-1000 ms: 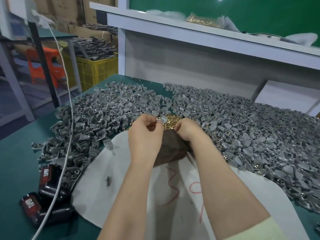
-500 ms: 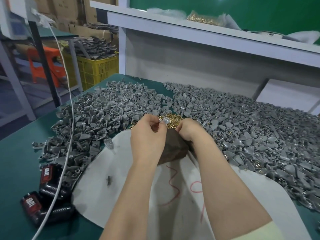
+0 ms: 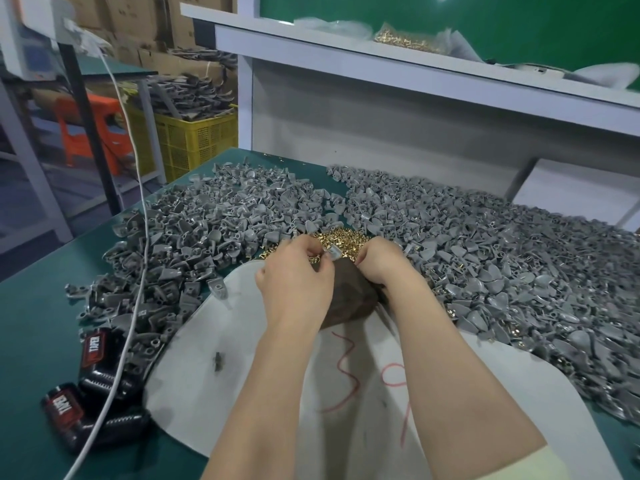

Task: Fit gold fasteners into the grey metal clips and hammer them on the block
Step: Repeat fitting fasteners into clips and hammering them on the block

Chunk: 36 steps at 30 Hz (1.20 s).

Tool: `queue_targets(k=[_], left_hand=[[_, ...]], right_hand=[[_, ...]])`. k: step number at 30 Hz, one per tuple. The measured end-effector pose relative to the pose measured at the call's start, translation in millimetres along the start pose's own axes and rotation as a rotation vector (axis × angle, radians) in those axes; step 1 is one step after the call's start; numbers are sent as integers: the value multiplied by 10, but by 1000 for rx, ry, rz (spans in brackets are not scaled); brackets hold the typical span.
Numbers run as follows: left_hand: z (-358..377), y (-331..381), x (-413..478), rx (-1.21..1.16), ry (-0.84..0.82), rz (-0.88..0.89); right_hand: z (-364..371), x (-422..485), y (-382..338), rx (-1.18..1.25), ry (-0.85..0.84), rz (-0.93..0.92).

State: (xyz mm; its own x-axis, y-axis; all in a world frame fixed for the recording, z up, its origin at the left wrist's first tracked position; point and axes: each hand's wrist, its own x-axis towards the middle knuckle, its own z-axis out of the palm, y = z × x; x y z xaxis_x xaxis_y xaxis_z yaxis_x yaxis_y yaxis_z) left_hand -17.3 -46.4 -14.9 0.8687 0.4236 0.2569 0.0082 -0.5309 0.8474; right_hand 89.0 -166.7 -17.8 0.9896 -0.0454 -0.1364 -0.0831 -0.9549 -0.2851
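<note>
**Grip of the left hand closed on one small grey metal clip**

Thumb and fingertips of the left hand pinch the small grey metal clip and hold it just above the far edge of the dark brown block. The right hand sits close beside it, knuckles up and fingers curled under. Its fingertips are hidden, so whether its grip holds anything cannot be told.

Directly behind both hands lies a small pile of gold fasteners, right at the block's far side. The block rests on a pale grey sheet marked with red scribbles, which is spread over the green worktop. Both forearms reach across this sheet.

Loose grey clips cover the worktop in two broad heaps: a left heap and a larger right heap, which runs along the sheet's right edge with gold pieces showing among it. The pile of gold fasteners sits between the two.

At the near left, two black-and-red packs lie on the worktop beside the sheet, and a white cable trails across them and over the left heap. A clear bag of gold parts lies on the white shelf behind the worktop. A yellow plastic crate stands on the floor to the left.
</note>
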Motion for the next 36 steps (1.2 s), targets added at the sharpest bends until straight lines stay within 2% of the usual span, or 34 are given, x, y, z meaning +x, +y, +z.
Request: queue_targets(k=[9, 16, 22, 26, 31, 33, 36], left_hand=[[0, -23, -2, 95, -14, 0], [-5, -21, -12, 133, -34, -2], [-6, -15, -5, 136, -36, -2], [-6, -16, -7, 138, -36, 4], [-1, -14, -9, 151, -44, 18], [5, -9, -19, 185, -72, 24], [15, -6, -46, 259, -131, 29]], right_hand=[[12, 8, -22, -82, 7, 30], [-44, 10, 20, -75, -73, -32], [-79, -32, -51, -219, -112, -29], [-78, -46, -65, -219, -101, -34], [-91, -72, 21, 53, 77, -60], [-152, -135, 45, 220, 176, -111], [-259, -287, 88, 510, 205, -140]])
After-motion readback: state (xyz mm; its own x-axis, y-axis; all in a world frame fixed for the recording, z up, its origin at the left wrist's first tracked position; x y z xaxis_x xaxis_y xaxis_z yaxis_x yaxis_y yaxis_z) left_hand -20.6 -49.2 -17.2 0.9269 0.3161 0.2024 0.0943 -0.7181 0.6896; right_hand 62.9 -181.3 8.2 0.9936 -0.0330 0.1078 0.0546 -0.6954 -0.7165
